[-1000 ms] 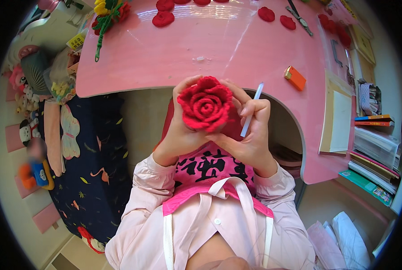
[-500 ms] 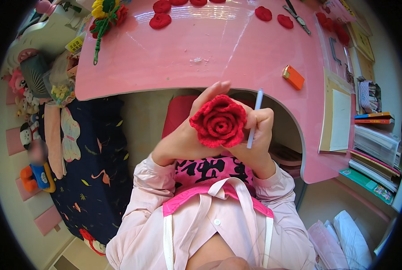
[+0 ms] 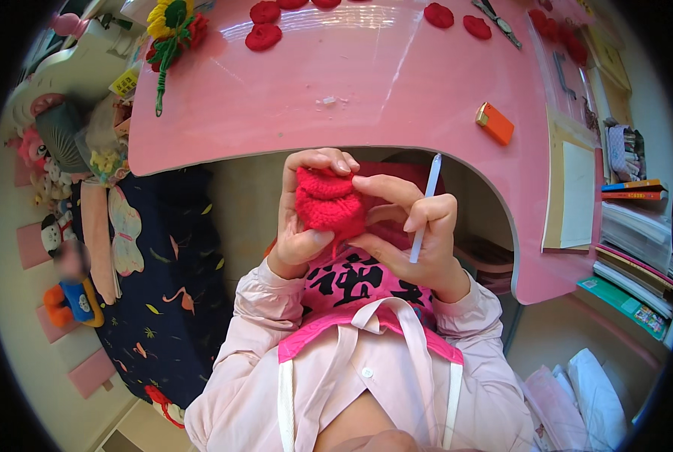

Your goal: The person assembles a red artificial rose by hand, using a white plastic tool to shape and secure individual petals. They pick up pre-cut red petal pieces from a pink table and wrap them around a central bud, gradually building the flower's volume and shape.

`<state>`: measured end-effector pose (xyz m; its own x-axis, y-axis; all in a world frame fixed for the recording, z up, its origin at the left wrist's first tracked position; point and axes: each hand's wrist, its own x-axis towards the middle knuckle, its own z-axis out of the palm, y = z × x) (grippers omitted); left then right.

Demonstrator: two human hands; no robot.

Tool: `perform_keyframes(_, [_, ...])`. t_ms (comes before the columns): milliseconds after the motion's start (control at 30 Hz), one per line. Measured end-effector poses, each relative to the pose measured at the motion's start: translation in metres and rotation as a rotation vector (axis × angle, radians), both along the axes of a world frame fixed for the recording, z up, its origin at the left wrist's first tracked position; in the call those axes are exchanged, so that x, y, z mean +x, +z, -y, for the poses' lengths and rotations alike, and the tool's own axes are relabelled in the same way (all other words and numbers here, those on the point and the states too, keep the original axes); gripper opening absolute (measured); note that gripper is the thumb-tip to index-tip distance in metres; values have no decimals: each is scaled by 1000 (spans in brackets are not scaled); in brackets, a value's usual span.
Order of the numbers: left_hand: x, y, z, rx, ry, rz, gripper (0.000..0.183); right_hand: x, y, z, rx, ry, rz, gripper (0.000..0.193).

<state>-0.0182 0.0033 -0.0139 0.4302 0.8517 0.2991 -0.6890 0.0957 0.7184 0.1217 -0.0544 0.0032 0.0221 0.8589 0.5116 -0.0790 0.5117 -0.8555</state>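
Red yarn flower [image 3: 329, 205], tilted sideways, just before the near edge of the pink desk [image 3: 299, 98]. Held in the left hand [image 3: 289, 215], fingers curled around; touched by the right hand [image 3: 436, 245], with a pale stick [image 3: 433, 178] gripped there. On the desk, at right, orange gold-ended block [image 3: 497, 126].

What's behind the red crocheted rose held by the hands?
Past the red crocheted rose, the pink apron shows below and a red surface beyond the right hand. Whatever is directly behind is covered by the rose and left hand.
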Motion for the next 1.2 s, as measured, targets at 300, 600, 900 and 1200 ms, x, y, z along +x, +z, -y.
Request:
perform_keyframes(300, [7,-7,-3,237,46,-85,42,3,6,0,175,-101,278,61])
perform_keyframes(600, [10,2,0,-238,-209,242,54,3,8,0,113,-90,180,55])
perform_keyframes(900, [11,1,-3,-268,-286,314,55,-1,5,7,277,-229,341,55])
perform_keyframes(1200, [12,0,4,-225,-216,249,66,0,18,-3,152,-176,192,56])
